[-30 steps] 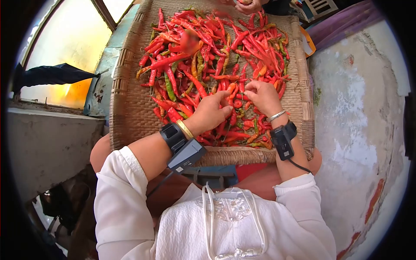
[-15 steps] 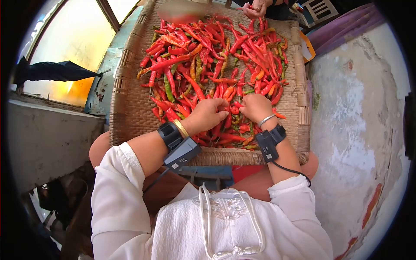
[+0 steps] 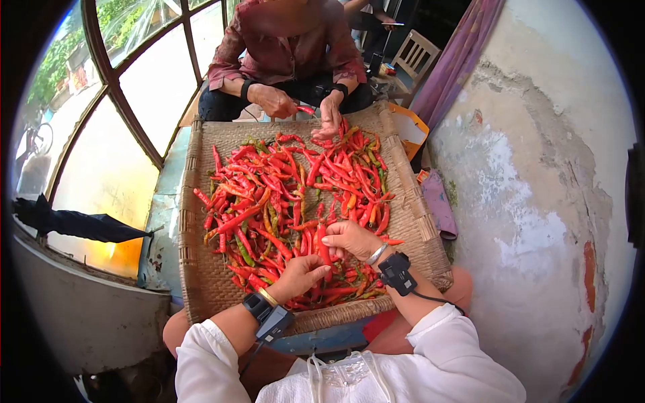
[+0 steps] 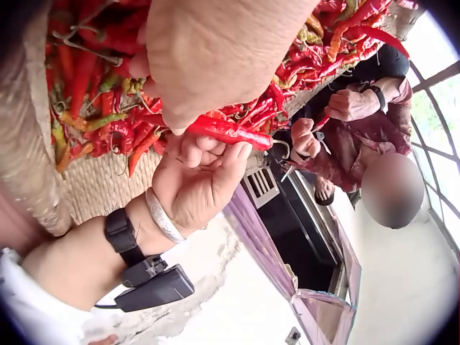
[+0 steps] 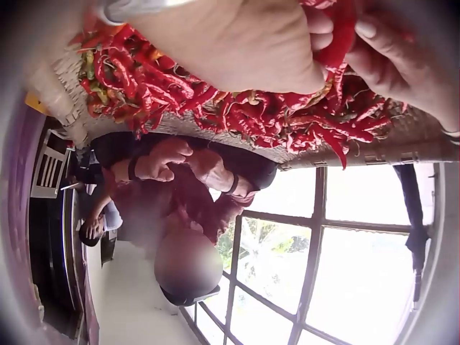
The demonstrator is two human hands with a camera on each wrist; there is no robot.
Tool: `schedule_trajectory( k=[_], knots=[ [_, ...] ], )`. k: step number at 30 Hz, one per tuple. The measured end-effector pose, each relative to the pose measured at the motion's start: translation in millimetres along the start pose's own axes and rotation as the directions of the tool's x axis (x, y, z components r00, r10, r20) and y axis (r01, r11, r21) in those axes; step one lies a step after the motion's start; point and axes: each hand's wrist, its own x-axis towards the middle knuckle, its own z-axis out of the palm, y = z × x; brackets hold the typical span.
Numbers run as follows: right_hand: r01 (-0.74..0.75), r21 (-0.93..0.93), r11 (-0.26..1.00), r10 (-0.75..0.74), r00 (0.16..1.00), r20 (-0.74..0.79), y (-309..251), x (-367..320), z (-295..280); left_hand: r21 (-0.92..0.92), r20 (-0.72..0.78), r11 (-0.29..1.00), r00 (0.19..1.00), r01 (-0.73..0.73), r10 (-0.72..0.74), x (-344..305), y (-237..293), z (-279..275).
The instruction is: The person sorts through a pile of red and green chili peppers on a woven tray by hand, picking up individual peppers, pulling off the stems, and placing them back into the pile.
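A wide woven tray (image 3: pixel 201 282) lies across my lap, heaped with red chillies (image 3: pixel 282 188) and a few green and orange ones. Both hands meet over the near part of the heap. My right hand (image 3: pixel 334 240) curls its fingers round one long red chilli (image 3: pixel 323 246), seen clearly in the left wrist view as the chilli (image 4: pixel 231 132) in the right hand (image 4: pixel 205 162). My left hand (image 3: pixel 318 264) pinches the same chilli's lower end. In the right wrist view the chilli (image 5: pixel 338 34) runs between both hands.
A second person (image 3: pixel 282 33) sits at the tray's far edge, both hands working a chilli (image 3: pixel 306 109). A rough plaster wall (image 3: pixel 537 168) rises on the right, an arched window (image 3: pixel 114 101) on the left. A folded cloth (image 3: pixel 440 205) lies beside the tray.
The head view has tilted up, bringing the person opposite into sight. My hands have drawn together and lifted one long chilli off the heap.
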Motion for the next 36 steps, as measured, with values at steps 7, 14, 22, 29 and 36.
schedule_trajectory(
  k=[7,14,22,29,36],
  knots=[
    [0.29,0.083,0.953,-0.191,0.793,-0.578,-24,15,-23,0.08,-0.015,0.995,0.999,-0.051,0.052,-1,-8,2],
    [0.006,-0.849,0.529,-0.238,0.961,-0.141,37,21,17,0.207,-0.299,0.969,0.935,-0.134,0.193,6,-9,-8],
    [0.036,-0.906,0.421,-0.28,0.956,-0.092,52,26,22,0.542,-0.153,0.816,0.931,-0.201,0.331,3,-4,-9],
    [0.12,-0.668,0.734,-0.231,0.97,-0.08,24,8,15,0.443,-0.167,0.848,0.903,-0.291,0.397,7,-13,-9],
    [0.042,-0.11,0.993,-0.022,0.984,0.176,4,-6,8,0.313,-0.194,0.911,0.921,-0.268,0.337,10,-10,-7]
  ],
)
